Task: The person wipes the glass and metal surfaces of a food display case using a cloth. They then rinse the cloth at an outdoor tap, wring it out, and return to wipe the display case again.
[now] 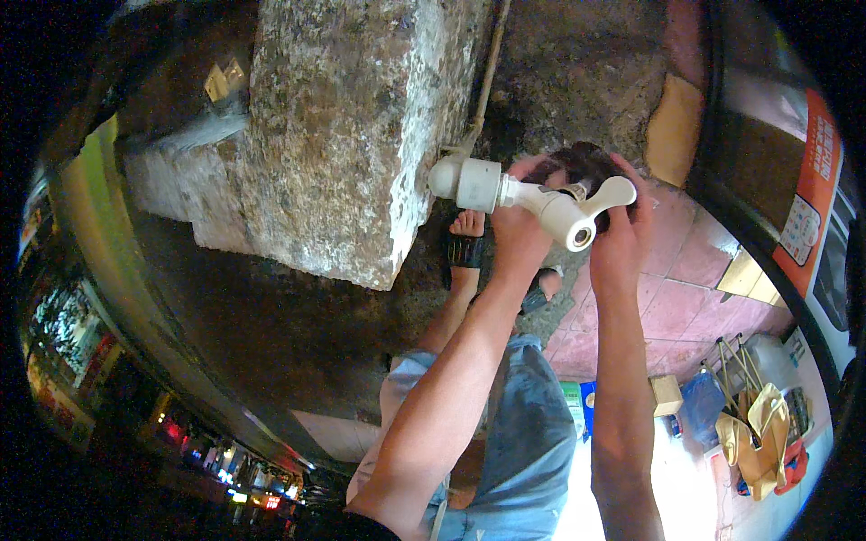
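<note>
A white plastic tap with a lever handle juts from a grey pipe elbow and coupling beside a rough concrete block. Under and behind the tap, a dark reddish-brown object is held between both hands; its kind is unclear. My left hand grips its left side, partly behind the tap body. Around its right side curl the fingers of my right hand, close to the tap's lever. The tap hides part of the object and some fingers. No water stream can be made out.
The weathered concrete block rises at left, with a thin pipe beside it. Below are sandalled feet and pink floor tiles. At lower right stand a folding stool with tan fabric, a blue bag and a small box.
</note>
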The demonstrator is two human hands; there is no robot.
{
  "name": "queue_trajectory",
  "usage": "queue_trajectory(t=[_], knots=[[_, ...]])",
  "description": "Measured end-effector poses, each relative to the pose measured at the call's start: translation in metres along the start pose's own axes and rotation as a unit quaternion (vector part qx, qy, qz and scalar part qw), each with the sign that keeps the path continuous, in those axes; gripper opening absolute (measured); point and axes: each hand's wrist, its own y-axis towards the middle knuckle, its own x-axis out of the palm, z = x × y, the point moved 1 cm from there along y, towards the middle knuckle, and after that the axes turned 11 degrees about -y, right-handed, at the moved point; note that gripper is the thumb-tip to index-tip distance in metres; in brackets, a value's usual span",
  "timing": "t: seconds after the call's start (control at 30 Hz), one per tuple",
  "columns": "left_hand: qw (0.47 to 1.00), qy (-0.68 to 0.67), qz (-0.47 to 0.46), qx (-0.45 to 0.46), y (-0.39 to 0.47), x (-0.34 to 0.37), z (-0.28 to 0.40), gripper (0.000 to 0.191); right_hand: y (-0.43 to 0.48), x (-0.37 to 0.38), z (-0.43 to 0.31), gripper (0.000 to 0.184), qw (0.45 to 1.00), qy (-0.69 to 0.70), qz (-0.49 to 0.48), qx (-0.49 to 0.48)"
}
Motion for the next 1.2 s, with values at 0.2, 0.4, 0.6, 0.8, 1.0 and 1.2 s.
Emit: queue_trajectory(t=[0.2,0.4,0.6,0.8,1.0,1.2], knots=[[0.994,0.049,-0.027,-0.093,0.031,0.013,-0.018,0.037,-0.029,0.029,-0.019,0.041,0.989,-0.149,-0.006,0.010],[0.864,-0.402,0.046,-0.299,0.003,0.056,0.013,0.050,0.005,0.051,-0.027,0.064,0.964,-0.254,0.038,-0.071],[0.943,-0.178,0.036,-0.279,0.032,0.054,0.008,0.051,-0.020,0.021,0.003,0.059,0.962,-0.245,-0.117,-0.008],[0.898,-0.351,0.074,-0.256,0.005,0.042,0.010,0.036,0.008,0.014,-0.012,0.053,0.990,-0.078,-0.116,-0.019],[0.926,-0.295,0.073,-0.222,-0.006,0.031,0.012,0.023,-0.021,-0.017,-0.104,0.050,0.910,-0.240,-0.086,-0.326],[0.905,-0.310,0.095,-0.277,-0.027,0.007,0.021,0.036,-0.037,-0.022,-0.152,0.048,0.790,-0.470,-0.066,-0.389]])
